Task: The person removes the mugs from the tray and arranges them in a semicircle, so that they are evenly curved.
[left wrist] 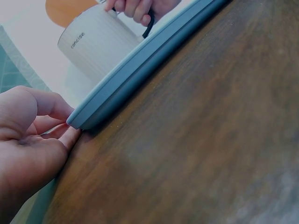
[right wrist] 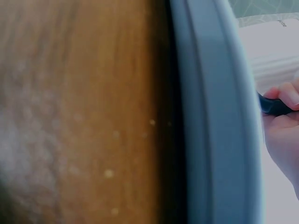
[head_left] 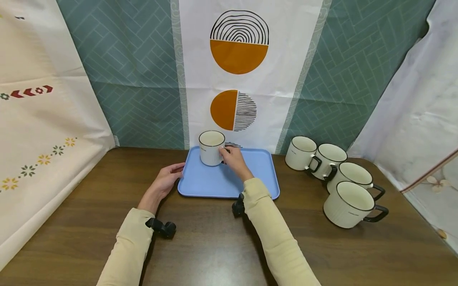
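A blue rectangular tray lies on the wooden table. Over its back left part stands an upright white mug with a dark rim, ribbed lower wall and small lettering. My right hand grips the mug's black handle, with the fingers curled round it. At the tray's left side, my left hand pinches the rim near a corner, as the left wrist view shows, with bent fingers and thumb against the edge. Most of the handle is hidden by the right hand.
Several similar white mugs with black handles stand close together at the right, the nearest a mug with its handle pointing right. A patterned cloth hangs behind the tray. Pale cloths flank the table on both sides.
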Motion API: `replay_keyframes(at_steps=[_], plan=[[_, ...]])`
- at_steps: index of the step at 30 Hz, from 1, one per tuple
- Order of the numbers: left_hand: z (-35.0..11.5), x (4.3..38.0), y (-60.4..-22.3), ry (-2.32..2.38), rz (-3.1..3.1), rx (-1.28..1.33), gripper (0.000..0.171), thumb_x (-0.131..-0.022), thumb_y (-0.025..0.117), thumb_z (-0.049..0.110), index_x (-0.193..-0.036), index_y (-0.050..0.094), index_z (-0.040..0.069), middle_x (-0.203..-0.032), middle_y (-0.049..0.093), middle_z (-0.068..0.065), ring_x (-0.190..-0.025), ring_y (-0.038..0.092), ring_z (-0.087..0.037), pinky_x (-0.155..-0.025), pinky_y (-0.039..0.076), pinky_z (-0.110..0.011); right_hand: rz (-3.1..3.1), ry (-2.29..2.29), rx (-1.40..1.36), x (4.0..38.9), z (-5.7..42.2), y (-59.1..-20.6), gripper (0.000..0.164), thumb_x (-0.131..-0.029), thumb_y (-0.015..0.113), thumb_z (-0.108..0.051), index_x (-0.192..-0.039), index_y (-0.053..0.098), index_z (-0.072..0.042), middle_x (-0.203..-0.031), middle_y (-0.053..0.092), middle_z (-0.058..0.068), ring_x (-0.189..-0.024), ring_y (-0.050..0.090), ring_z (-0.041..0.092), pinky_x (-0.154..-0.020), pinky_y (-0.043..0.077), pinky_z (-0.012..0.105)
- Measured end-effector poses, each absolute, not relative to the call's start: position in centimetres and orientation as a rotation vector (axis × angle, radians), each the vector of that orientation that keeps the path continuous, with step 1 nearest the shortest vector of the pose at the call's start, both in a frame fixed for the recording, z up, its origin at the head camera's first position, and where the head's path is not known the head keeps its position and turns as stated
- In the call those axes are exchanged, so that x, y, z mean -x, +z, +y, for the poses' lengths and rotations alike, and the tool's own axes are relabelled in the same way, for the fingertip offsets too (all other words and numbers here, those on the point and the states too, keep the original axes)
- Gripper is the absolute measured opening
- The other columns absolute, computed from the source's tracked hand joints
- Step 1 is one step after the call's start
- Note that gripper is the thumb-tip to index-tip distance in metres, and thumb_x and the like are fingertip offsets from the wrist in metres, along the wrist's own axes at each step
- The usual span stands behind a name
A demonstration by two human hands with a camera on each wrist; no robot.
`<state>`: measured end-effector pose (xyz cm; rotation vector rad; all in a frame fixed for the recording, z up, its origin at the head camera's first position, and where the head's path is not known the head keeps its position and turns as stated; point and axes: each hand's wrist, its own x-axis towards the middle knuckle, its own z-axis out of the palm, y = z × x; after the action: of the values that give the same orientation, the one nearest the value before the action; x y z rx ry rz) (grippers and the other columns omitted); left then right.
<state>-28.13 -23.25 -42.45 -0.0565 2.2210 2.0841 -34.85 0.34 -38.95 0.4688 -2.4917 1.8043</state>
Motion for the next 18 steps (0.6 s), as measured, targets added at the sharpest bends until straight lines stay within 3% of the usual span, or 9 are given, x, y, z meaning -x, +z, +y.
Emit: replay_keyframes(at_steps=[7,18], plan=[[-23.0,28.1,-42.2,2.087,2.217,0.057,0.049,-0.096,0.039,-0.009,-0.144,0.031,-0.012,-0.144,0.034,-0.03,-0.131,0.033,-0.034,-0.111,0.028,-0.043,-2.525,1.816,-0.483,34.7,0.7,-38.7,0.041,-0.101,0.049,-0.028,-0.065,0.042,-0.009,-0.056,0.041,0.002,-0.052,0.035,0.015,-0.054,0.031,0.028],[-23.2,28.0,-42.2,2.095,2.197,0.054,0.05,-0.096,0.04,-0.009,-0.145,0.031,-0.011,-0.145,0.034,-0.029,-0.133,0.034,-0.034,-0.11,0.029,-0.043,-2.454,1.946,-0.386,33.7,1.8,-37.2,0.043,-0.097,0.05,-0.023,-0.057,0.041,-0.009,-0.051,0.038,0.001,-0.051,0.037,0.017,-0.055,0.036,0.031]])
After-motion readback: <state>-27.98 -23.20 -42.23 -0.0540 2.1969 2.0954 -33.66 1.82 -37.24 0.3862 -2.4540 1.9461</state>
